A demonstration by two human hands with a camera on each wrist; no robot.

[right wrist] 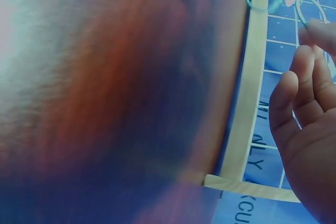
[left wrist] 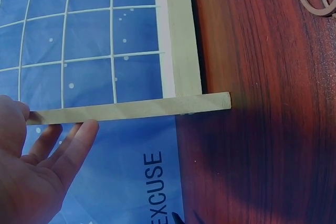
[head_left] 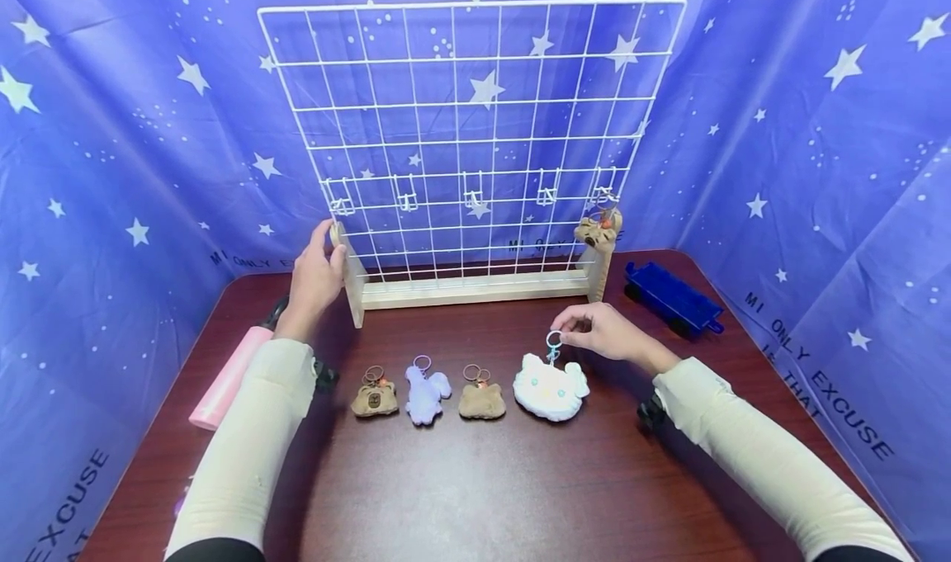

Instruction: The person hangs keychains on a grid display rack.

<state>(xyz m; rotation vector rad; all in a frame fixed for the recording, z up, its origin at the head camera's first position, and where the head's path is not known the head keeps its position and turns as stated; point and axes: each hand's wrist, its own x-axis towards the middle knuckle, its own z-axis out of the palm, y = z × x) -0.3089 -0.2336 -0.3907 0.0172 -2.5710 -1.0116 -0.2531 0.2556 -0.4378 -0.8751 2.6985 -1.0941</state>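
My right hand (head_left: 598, 331) pinches the light-blue ring (head_left: 554, 339) of a white plush cat-face keychain (head_left: 550, 390) between thumb and fingertips; the other fingers lie loosely bent in the right wrist view. At the upper left, my left hand (head_left: 315, 277) holds the wooden side post (left wrist: 126, 110) of a white wire grid rack (head_left: 475, 145), thumb on one face and fingertips on the other. Left of the cat lie a brown plush keychain (head_left: 482, 402), a purple one (head_left: 426, 395) and a brown bear-like one (head_left: 375, 400). Another brown plush keychain (head_left: 597, 232) hangs at the rack's right end.
Several wire hooks (head_left: 473, 195) line one grid row. A pink cylinder (head_left: 234, 376) with a black end lies beyond the left forearm. Behind the right hand, a dark-blue toy wagon (head_left: 672, 296) stands near the table's far right. Blue star-printed cloth (head_left: 839, 158) surrounds the table.
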